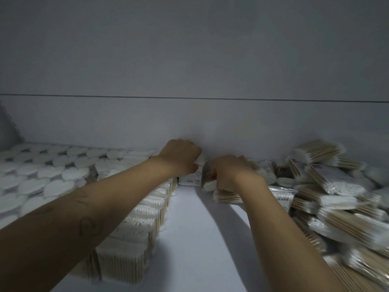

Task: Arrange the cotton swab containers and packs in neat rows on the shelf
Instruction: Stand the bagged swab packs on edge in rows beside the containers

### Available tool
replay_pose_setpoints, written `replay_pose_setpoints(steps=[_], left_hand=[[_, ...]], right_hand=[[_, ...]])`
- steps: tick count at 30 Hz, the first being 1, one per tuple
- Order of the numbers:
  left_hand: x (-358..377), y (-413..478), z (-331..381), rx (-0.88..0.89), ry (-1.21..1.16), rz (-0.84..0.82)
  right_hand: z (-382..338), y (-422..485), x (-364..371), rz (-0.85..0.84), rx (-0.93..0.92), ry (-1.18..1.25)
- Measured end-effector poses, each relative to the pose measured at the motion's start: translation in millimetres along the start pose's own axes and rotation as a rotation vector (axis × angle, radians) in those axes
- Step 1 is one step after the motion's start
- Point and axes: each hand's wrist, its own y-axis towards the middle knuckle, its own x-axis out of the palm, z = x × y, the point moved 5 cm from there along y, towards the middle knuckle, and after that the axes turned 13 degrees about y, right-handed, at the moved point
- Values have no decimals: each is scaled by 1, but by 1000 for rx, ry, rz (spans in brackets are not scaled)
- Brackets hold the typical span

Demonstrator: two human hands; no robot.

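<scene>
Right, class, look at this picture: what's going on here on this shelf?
A person is sorting cotton swabs on a white shelf. The left-hand grip holds a small white pack by the back wall. The right-hand grip holds a wooden-stick swab pack beside it. Round containers and upright packs already stand in rows on the left. A loose heap of packs on the right is not yet arranged.
</scene>
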Motion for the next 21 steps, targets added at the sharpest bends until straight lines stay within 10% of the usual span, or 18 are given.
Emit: replay_pose_setpoints(steps=[17, 21], left_hand=[[-7, -27, -17, -83, -154, -122], [-26, -42, -22, -134, -503, -43]], right_hand=[[10, -20, -46, -47, -48, 331], [18, -28, -70, 84, -67, 617]])
